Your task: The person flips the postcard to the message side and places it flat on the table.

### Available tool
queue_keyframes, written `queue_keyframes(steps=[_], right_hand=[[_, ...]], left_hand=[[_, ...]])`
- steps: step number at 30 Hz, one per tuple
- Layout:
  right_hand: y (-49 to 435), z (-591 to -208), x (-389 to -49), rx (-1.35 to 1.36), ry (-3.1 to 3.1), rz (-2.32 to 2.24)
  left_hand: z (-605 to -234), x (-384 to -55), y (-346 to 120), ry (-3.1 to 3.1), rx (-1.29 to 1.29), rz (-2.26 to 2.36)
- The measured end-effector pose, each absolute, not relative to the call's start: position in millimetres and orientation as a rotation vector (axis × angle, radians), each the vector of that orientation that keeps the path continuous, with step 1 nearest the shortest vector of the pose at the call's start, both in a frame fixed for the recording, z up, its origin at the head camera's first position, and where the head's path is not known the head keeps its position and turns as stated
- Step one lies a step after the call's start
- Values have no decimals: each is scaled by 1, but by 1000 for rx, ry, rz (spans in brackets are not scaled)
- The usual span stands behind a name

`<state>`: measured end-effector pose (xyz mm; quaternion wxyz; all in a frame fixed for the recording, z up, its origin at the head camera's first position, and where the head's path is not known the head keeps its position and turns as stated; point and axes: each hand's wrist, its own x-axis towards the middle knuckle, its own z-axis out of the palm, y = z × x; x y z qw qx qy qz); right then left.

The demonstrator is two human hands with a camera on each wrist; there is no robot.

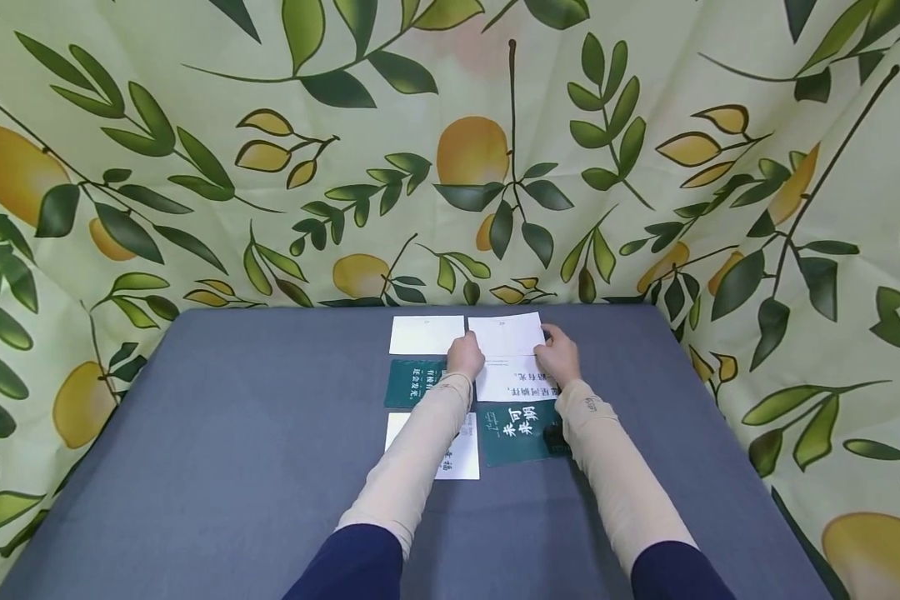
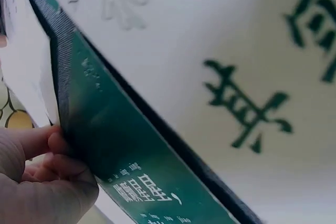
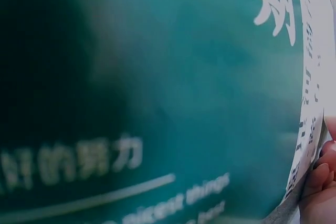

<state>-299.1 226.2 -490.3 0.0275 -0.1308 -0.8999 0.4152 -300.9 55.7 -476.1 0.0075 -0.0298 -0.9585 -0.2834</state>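
Basically, near-blank white card [image 1: 506, 333] lies betw. L hand [image 1: 467, 357] & R hand [image 1: 559, 358], long axis 9-to-3 o'clock; L fingers pinch its 9 o'clock edge, R fingers its 3 o'clock edge, approx. equally near. Printed card [image 1: 512, 383] adjoins at 6; can't tell if overlapping or joined. R fingers mostly cut off in R-wrist view; L sleeve [image 1: 420, 454] hides part of dark-green card [image 1: 411, 383].
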Motion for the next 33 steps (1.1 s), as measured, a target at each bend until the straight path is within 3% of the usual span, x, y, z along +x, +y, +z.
queue_keyframes(steps=[6,10,12,13,18,20,24,29,31,33], right_hand=[[224,-490,-299,-476,-2860,1286],[223,-487,-297,-481,-2871,1283],[222,-484,-296,-462,-2876,1267],[221,-483,-296,-449,-2878,1258],[223,-478,-298,-403,-2909,1226],[224,-477,-300,-379,-2925,1236],[230,-475,-305,-374,-2861,1362],[233,-475,-303,-373,-2789,1510],[230,-472,-302,-331,-2754,1552],[225,-467,-301,-288,-2701,1609]], left_hand=[[-492,-321,60,-3048,-66,-917],[-572,-372,68,-2905,-115,-772],[-584,-380,67,-2916,-113,-779],[-584,-382,66,-2934,-103,-826],[-488,-318,55,-3015,-18,-1019],[-469,-304,52,-2985,1,-1090],[-472,-316,52,-2975,20,-1241],[-540,-354,50,-2817,-90,-1260],[-531,-344,44,-2786,-120,-1334],[-498,-324,37,-2807,-138,-1433]])
